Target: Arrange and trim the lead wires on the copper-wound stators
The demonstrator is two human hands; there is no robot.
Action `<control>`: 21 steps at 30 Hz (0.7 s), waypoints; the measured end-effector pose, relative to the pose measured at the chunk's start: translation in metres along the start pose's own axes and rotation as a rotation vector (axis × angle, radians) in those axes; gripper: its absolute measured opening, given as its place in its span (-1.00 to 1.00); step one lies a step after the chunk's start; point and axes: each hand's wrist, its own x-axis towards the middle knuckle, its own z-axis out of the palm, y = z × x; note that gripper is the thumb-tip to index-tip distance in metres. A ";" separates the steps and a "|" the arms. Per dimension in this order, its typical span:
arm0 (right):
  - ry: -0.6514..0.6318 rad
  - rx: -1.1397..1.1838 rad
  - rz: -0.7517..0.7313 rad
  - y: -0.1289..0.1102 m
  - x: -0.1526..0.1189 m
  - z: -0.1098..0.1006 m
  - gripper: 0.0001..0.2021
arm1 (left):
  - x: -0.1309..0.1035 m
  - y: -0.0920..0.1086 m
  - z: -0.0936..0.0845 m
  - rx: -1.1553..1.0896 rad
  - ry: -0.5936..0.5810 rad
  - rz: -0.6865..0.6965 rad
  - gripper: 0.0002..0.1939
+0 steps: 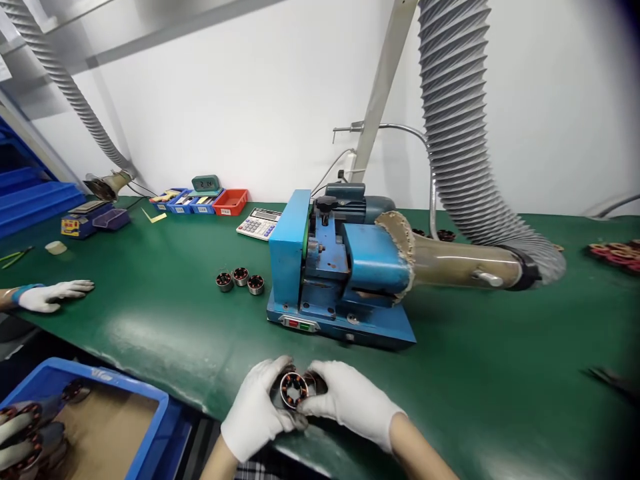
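A motor stator (pixel 294 391), a round metal ring with dark and copper-coloured windings inside, is held close to the table's front edge. My left hand (pixel 260 407), in a white glove with darkened fingertips, closes on its left side. From the right, my right hand (pixel 345 403), gloved the same way, grips it with thumb and fingers. Dark shapes between the right fingers and the ring are too small to make out. Beyond my hands, three similar stators (pixel 241 277) stand on the green table (pixel 165 313), left of a blue belt machine (pixel 340 267).
A grey hose (pixel 455 120) runs down to the machine's duct. A calculator (pixel 259 223) and small bins (pixel 231 201) sit behind. At lower left is a blue crate (pixel 100 375) with stators. Another person's gloved hand (pixel 53 295) rests at left. Pliers (pixel 613 381) lie at right.
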 end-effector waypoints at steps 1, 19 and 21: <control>-0.043 0.041 -0.017 0.004 0.001 -0.004 -0.71 | 0.000 0.002 0.000 0.028 -0.001 0.002 -0.25; 0.201 0.686 0.043 0.026 -0.027 0.031 -0.55 | -0.003 0.013 0.011 0.123 0.022 0.080 -0.24; 0.208 0.744 -0.003 0.011 -0.023 0.049 -0.58 | -0.001 0.013 0.011 0.115 0.029 0.071 -0.33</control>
